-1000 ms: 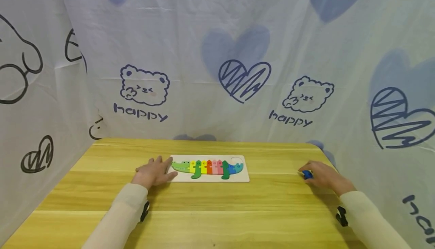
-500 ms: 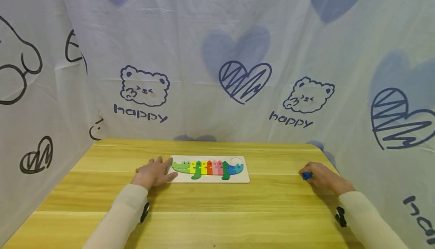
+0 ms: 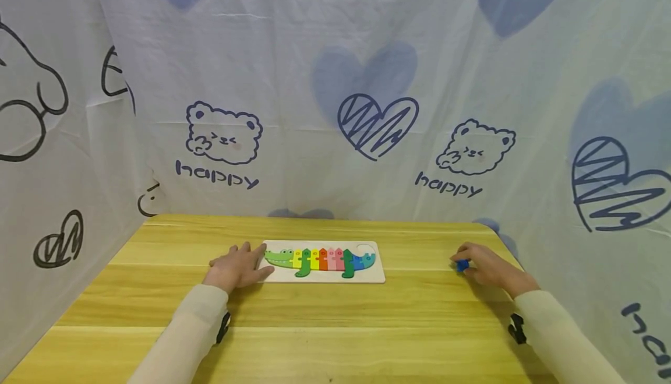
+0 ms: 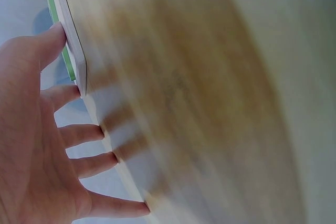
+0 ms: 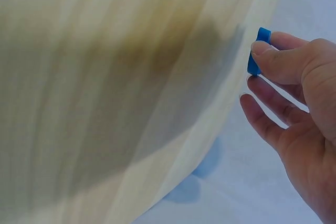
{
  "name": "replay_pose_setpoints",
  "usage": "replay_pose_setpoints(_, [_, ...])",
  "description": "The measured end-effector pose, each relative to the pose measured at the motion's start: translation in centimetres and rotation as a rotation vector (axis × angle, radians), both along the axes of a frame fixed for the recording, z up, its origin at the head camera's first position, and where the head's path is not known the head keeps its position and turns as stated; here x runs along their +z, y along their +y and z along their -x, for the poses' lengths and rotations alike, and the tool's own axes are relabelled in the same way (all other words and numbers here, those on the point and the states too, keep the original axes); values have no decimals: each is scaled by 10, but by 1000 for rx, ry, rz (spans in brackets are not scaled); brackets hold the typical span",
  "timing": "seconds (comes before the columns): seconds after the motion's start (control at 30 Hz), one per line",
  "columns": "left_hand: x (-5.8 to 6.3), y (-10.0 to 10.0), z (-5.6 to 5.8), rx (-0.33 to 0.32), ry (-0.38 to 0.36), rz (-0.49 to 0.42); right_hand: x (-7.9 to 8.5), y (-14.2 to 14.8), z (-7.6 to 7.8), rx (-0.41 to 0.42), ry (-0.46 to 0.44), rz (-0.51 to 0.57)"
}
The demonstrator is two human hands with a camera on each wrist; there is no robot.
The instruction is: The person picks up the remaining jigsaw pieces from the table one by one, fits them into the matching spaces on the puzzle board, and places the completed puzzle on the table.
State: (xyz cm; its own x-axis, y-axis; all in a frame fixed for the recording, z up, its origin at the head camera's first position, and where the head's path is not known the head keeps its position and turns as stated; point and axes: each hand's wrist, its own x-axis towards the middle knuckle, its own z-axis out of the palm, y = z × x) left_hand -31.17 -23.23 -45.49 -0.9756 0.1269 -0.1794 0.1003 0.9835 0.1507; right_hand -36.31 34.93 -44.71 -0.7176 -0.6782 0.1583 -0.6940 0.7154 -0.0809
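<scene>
A white puzzle board [image 3: 326, 278] with a colourful crocodile on it lies on the wooden table. The crocodile's pieces run from a light green head [image 3: 279, 259] to a blue tail section [image 3: 363, 261]. Beyond the tail, a pale curved outline shows on the bare board. My left hand [image 3: 238, 267] rests at the board's left end with fingers spread; in the left wrist view its thumb touches the board's edge and the other fingertips reach the tabletop. Out to the right, my right hand [image 3: 487, 264] pinches a small blue puzzle piece [image 5: 259, 51] between thumb and fingers, above the table.
The wooden table [image 3: 335, 326] carries the board near its far side. A white curtain [image 3: 314, 186] with hearts and bear drawings hangs behind the far edge and along both sides.
My right hand has moved slightly left with the blue puzzle piece, toward the board, and the piece has turned a little. The left hand and the board stay in place.
</scene>
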Motion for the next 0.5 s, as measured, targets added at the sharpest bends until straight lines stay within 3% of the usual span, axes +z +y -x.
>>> replay_pose_setpoints(0.5, [0, 1, 0, 4, 8, -2, 21, -54, 12, 35, -44, -31])
